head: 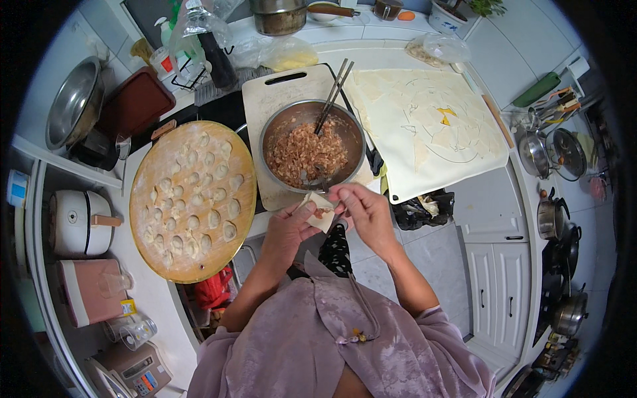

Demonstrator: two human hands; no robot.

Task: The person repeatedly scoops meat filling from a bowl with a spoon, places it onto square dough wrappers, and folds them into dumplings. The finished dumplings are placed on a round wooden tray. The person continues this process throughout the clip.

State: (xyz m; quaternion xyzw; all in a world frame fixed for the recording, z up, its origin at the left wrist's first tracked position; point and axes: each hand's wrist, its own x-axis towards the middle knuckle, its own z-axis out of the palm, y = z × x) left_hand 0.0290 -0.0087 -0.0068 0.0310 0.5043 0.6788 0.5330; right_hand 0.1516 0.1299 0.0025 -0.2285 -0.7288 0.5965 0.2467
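Observation:
My left hand (288,224) holds a thin dough wrapper (326,221) with a small lump of minced filling (319,213) on it. The thumb presses on the wrapper's left side. At its right edge are the bent fingers of my right hand (366,211); whether they pinch the dough is unclear. Just beyond both hands, a steel bowl (354,174) of minced filling (303,151) stands on a cutting board (264,104). Chopsticks (334,92) lean in it, and a metal utensil (321,171) rests at its near rim. Several filled dumplings (197,199) lie on a floured round wooden board (144,239) to the left.
Overlapping wrapper sheets (428,99) cover a pale mat (448,169) at the right, with a rolling pin (497,121) beside it. Below the mat hangs a black bag (420,214). A rice cooker (74,224) stands far left; pots (550,219) line the right counter.

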